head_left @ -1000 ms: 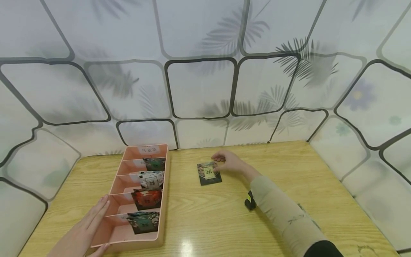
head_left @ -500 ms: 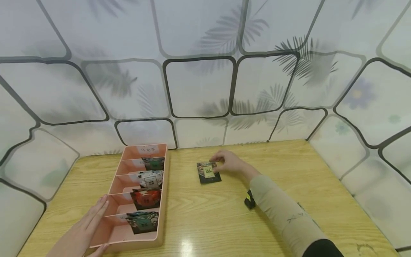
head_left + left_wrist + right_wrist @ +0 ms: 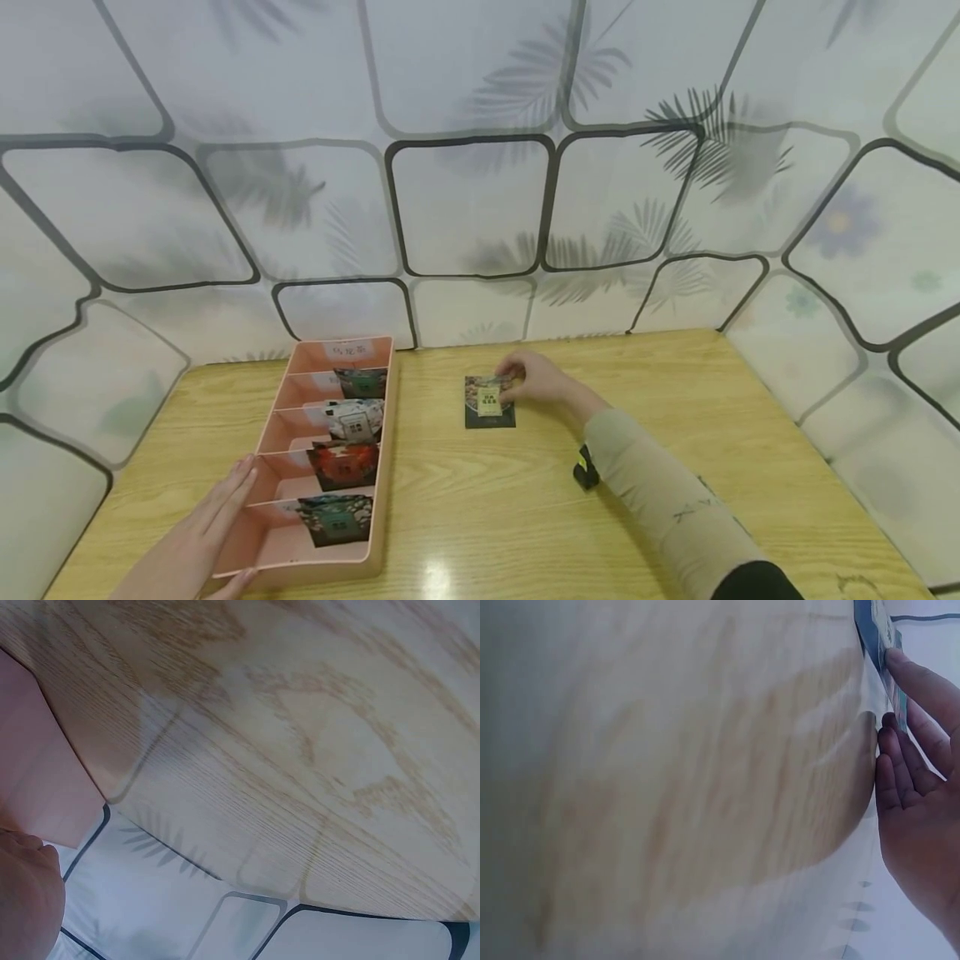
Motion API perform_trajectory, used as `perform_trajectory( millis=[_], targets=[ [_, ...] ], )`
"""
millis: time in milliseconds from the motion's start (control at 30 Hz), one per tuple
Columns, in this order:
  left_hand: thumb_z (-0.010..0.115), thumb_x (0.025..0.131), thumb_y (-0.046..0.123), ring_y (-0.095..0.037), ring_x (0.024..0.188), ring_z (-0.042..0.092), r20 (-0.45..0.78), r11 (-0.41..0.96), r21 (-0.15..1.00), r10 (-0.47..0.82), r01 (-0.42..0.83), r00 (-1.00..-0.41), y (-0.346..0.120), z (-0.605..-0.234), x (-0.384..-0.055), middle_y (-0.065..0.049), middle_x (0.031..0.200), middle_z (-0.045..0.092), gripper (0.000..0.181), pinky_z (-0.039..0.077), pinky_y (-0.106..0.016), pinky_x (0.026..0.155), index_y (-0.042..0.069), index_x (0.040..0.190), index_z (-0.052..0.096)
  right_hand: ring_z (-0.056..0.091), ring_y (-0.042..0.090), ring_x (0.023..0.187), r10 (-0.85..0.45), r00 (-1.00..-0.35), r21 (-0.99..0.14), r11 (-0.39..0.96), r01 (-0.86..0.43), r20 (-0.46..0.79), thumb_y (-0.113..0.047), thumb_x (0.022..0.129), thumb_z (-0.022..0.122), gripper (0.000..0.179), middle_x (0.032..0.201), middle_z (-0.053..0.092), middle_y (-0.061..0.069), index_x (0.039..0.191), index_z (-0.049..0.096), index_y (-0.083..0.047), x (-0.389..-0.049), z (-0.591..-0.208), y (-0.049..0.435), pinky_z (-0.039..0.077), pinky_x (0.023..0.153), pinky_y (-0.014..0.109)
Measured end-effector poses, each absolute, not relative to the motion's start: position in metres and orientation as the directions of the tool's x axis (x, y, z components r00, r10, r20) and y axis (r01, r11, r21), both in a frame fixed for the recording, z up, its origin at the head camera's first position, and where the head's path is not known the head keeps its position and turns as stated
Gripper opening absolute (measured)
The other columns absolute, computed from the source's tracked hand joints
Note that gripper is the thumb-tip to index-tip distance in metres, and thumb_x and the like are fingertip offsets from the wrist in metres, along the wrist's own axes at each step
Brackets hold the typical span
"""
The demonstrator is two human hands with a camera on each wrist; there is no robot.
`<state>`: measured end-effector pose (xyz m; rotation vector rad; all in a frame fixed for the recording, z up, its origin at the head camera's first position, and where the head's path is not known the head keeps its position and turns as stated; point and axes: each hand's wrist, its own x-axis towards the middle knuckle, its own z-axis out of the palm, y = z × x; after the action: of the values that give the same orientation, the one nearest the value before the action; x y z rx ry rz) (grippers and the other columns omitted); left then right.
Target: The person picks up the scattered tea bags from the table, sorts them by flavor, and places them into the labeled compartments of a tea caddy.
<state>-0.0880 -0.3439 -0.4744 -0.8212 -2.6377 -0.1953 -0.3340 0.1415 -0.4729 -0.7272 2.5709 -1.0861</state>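
Note:
A dark tea packet [image 3: 489, 402] with a pale label lies on or just above the table, right of a pink divided box [image 3: 322, 572]. My right hand [image 3: 534, 379] pinches its right side. In the right wrist view, the thumb is on the packet's [image 3: 891, 645] near face and fingers are behind it. My left hand [image 3: 187, 533] rests along the box's left wall, with straight fingers on the rim and thumb by the front corner. Inside the box stand green packets [image 3: 337, 521], red packets [image 3: 345, 465], white packets [image 3: 355, 421] and a dark green packet [image 3: 363, 383].
A small black object [image 3: 585, 469] with a yellow mark lies beside the right sleeve. The wooden table [image 3: 480, 517] meets a patterned curtain-like wall [image 3: 472, 208] at the back and sides. Paper labels are stuck in the box's compartments, one on the far wall [image 3: 350, 351].
The packet under my right hand has turned slightly clockwise and now lies square to my view. My left hand and the box stay in place.

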Motion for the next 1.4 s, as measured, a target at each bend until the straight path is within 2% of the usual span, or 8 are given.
perform_trajectory(
  millis=[133, 367, 500, 633, 700, 833, 1033, 1400],
  targets=[
    [0.096, 0.071, 0.050, 0.012, 0.158, -0.009, 0.392, 0.818, 0.021, 0.523, 0.575, -0.757, -0.344, -0.475, -0.088, 0.009, 0.179, 0.000, 0.132, -0.004, 0.004, 0.115, 0.006, 0.170, 0.020, 0.067, 0.027, 0.113, -0.520, -0.853, -0.732, 0.594, -0.333, -0.035, -0.013, 0.089, 0.086, 0.038, 0.121, 0.072, 0.013, 0.122, 0.070, -0.003, -0.334, -0.472, 0.141, 0.056, 0.106, 0.046],
    [0.098, 0.067, 0.048, 0.013, 0.158, -0.010, 0.379, 0.837, 0.012, 0.503, 0.547, -0.777, -0.341, -0.474, -0.086, 0.008, 0.180, 0.002, 0.136, -0.005, 0.005, 0.113, 0.008, 0.171, 0.019, 0.065, 0.020, 0.096, -0.475, -0.879, -0.739, 0.604, -0.297, -0.035, -0.011, 0.091, 0.082, 0.034, 0.109, 0.070, 0.011, 0.122, 0.069, -0.004, -0.335, -0.466, 0.140, 0.058, 0.088, 0.036],
    [0.099, 0.065, 0.047, 0.015, 0.156, -0.012, 0.355, 0.857, 0.014, 0.478, 0.516, -0.803, -0.339, -0.475, -0.086, 0.010, 0.179, 0.002, 0.138, -0.007, 0.006, 0.110, 0.010, 0.171, 0.018, 0.066, 0.019, 0.093, -0.453, -0.892, -0.766, 0.576, -0.285, -0.009, -0.007, 0.093, 0.080, 0.032, 0.106, 0.071, 0.013, 0.123, 0.069, -0.002, -0.337, -0.464, 0.138, 0.058, 0.084, 0.034],
    [0.097, 0.067, 0.049, 0.017, 0.154, -0.014, 0.326, 0.878, 0.010, 0.450, 0.479, -0.831, -0.339, -0.475, -0.084, 0.011, 0.179, 0.003, 0.136, -0.008, 0.003, 0.108, 0.013, 0.172, 0.017, 0.068, 0.021, 0.094, -0.439, -0.898, -0.794, 0.537, -0.284, 0.024, -0.005, 0.096, 0.076, 0.026, 0.108, 0.072, 0.016, 0.120, 0.070, -0.001, -0.340, -0.462, 0.135, 0.058, 0.084, 0.035],
    [0.096, 0.068, 0.051, 0.018, 0.154, -0.014, 0.313, 0.887, -0.004, 0.439, 0.461, -0.842, -0.339, -0.475, -0.084, 0.012, 0.179, 0.004, 0.136, 0.001, 0.002, 0.110, 0.015, 0.172, 0.017, 0.068, 0.022, 0.096, -0.438, -0.898, -0.802, 0.523, -0.286, 0.035, -0.005, 0.097, 0.074, 0.023, 0.109, 0.073, 0.016, 0.119, 0.070, -0.001, -0.341, -0.461, 0.133, 0.059, 0.085, 0.035],
    [0.096, 0.069, 0.051, 0.018, 0.153, -0.014, 0.309, 0.891, -0.011, 0.435, 0.454, -0.846, -0.339, -0.474, -0.084, 0.012, 0.179, 0.004, 0.135, 0.004, 0.001, 0.110, 0.015, 0.172, 0.017, 0.070, 0.026, 0.100, -0.446, -0.893, -0.810, 0.503, -0.301, 0.055, -0.005, 0.099, 0.071, 0.021, 0.111, 0.074, 0.018, 0.119, 0.070, 0.000, -0.341, -0.457, 0.129, 0.060, 0.089, 0.037],
    [0.097, 0.068, 0.046, 0.017, 0.154, -0.015, 0.325, 0.874, 0.017, 0.455, 0.486, -0.829, -0.338, -0.474, -0.084, 0.010, 0.179, 0.001, 0.136, -0.010, 0.005, 0.108, 0.012, 0.172, 0.016, 0.071, 0.024, 0.099, -0.441, -0.895, -0.826, 0.479, -0.296, 0.065, -0.004, 0.100, 0.070, 0.020, 0.111, 0.074, 0.019, 0.119, 0.069, 0.002, -0.342, -0.452, 0.123, 0.060, 0.087, 0.034],
    [0.097, 0.068, 0.048, 0.018, 0.153, -0.014, 0.323, 0.879, 0.020, 0.445, 0.476, -0.836, -0.339, -0.475, -0.084, 0.010, 0.179, 0.004, 0.135, -0.010, 0.004, 0.107, 0.013, 0.172, 0.017, 0.071, 0.018, 0.091, -0.454, -0.887, -0.841, 0.447, -0.304, 0.079, -0.005, 0.101, 0.069, 0.022, 0.109, 0.075, 0.019, 0.121, 0.069, 0.003, -0.343, -0.435, 0.109, 0.063, 0.089, 0.042]
  ],
)
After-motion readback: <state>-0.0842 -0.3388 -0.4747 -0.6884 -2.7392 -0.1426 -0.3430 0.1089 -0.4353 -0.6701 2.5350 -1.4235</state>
